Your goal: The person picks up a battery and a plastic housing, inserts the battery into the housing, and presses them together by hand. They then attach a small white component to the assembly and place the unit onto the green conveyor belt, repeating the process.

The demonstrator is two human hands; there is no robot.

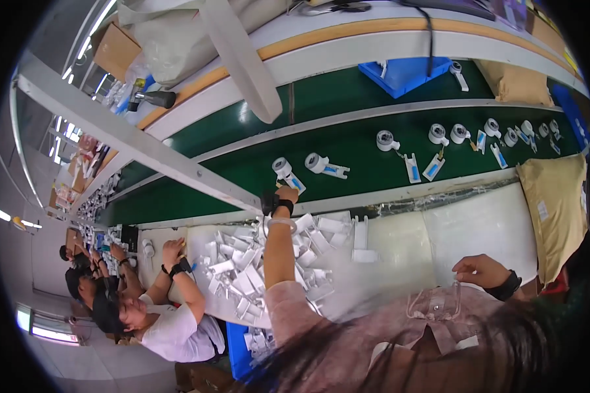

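L hand (286, 195) at round-headed white plastic pc (290, 175) on smooth green belt (357, 173); R hand (482, 270), fingers bent, nr mottled shirt (354, 340). Can't tell if either grip's pinching. Angular white pcs (246, 278) heaped on bench (396, 239).

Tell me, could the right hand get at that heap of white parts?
Probably yes, with a stretch: nothing seems to stand between the right hand and the right side of the heap of white parts, though the left forearm lies across it.

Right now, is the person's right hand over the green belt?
No, the right hand is near the person's pink shirt, well short of the green belt.
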